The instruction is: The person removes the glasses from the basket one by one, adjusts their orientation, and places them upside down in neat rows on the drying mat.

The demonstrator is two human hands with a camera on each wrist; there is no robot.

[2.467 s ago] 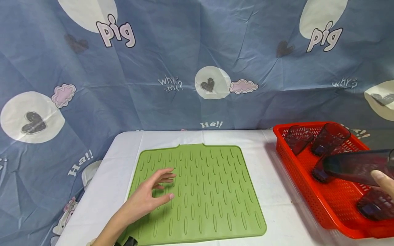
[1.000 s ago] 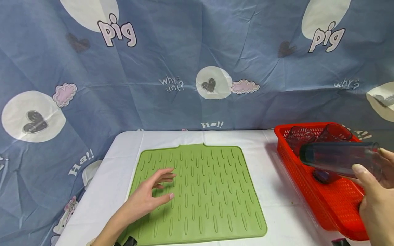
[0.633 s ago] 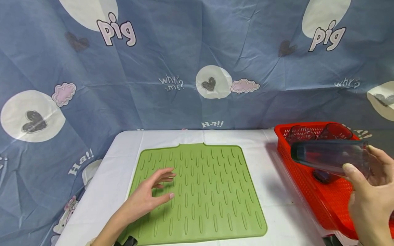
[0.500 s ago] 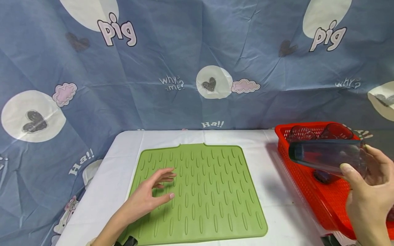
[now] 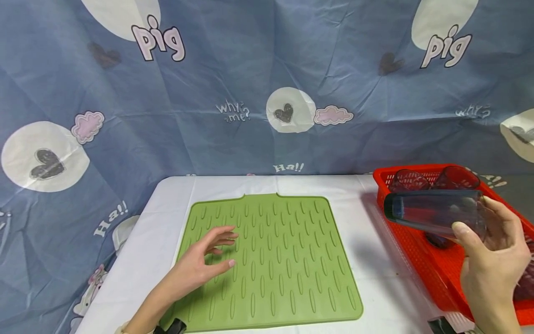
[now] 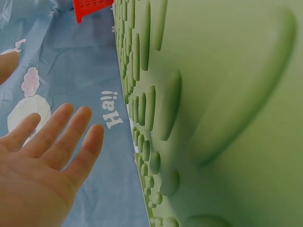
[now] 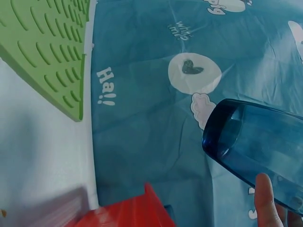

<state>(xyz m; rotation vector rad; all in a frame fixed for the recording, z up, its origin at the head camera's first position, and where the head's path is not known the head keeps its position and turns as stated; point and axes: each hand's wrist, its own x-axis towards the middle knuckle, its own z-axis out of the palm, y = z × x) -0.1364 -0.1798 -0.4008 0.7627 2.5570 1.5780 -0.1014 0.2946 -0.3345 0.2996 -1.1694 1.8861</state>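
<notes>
A staged recording spot, not a real kitchen: a cartoon-print blue sheet (image 5: pixel 233 93) hangs as backdrop behind a white-covered table (image 5: pixel 367 241) with a green drying mat (image 5: pixel 288 260).

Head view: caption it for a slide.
Right hand holds a blue tumbler sideways over the red basket; left hand rests on the green mat.
</notes>
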